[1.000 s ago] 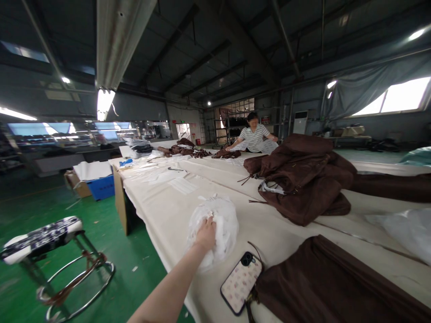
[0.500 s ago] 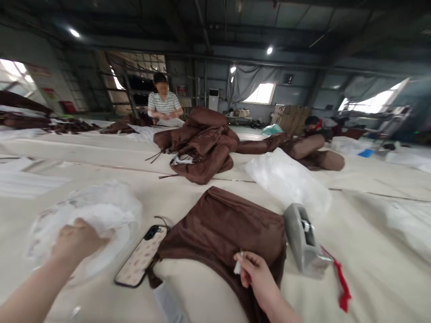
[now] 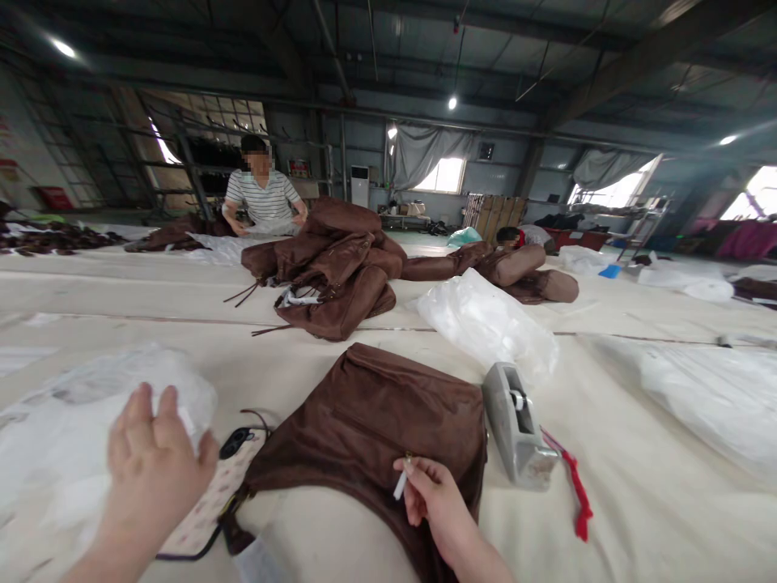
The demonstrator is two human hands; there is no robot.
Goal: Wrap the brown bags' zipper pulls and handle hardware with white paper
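Observation:
A brown handbag (image 3: pixel 364 413) lies flat on the table in front of me, its strap curving toward me. My right hand (image 3: pixel 434 498) pinches a zipper pull at the bag's front edge; a bit of brass shows above the fingertips and a small white strip (image 3: pixel 401 484) below. My left hand (image 3: pixel 154 461) is raised with its fingers stretched out and nothing seen in it. It is in front of a heap of clear plastic bags (image 3: pixel 54 437) and covers part of a phone in a patterned case (image 3: pixel 203 498). Whether it touches the plastic I cannot tell.
A grey tape dispenser (image 3: pixel 515 429) with a red ribbon (image 3: pixel 579 494) stands right of the handbag. Behind lie a clear plastic bag (image 3: pixel 486 320) and a pile of brown bags (image 3: pixel 333 271). More plastic (image 3: pixel 698 397) is at the right. A co-worker (image 3: pixel 261 194) stands across the table.
My left hand has come out of the plastic, moving right, and its fingers have spread. My right hand keeps its pinch. The view has turned somewhat to the right.

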